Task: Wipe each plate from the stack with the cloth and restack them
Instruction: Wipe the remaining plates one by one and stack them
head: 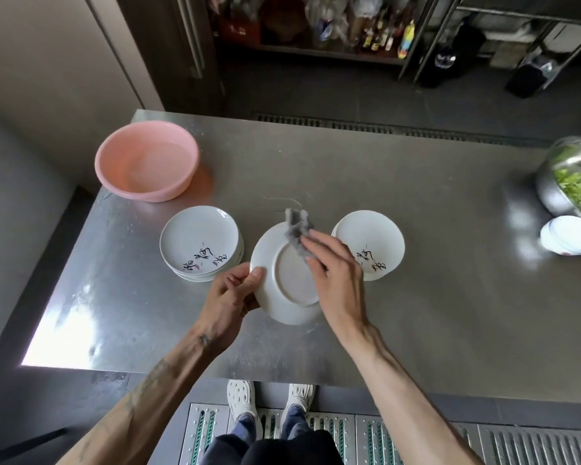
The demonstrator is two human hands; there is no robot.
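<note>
Stainless steel counter [450, 263] is viewed from above. Pink plastic basin [147, 161] and left stack of white glazed plates [200, 243] are set left. An upturned white plate [289, 283] is gripped at its rim by left hand [232, 293], fingers curled. Grey cloth [297, 231] is pressed on it by right hand [336, 273], fingers nearly straight. Right plate stack [374, 239] is beside. Plate is judged stiff, brittle, slick; a rim hold is advised.

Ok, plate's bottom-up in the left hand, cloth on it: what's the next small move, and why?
Probably sweep the cloth round toward the near edge of the held plate. The right hand presses it only on the far rim, the rest of the underside lies uncovered, and the left hand grips the plate's left edge.
</note>
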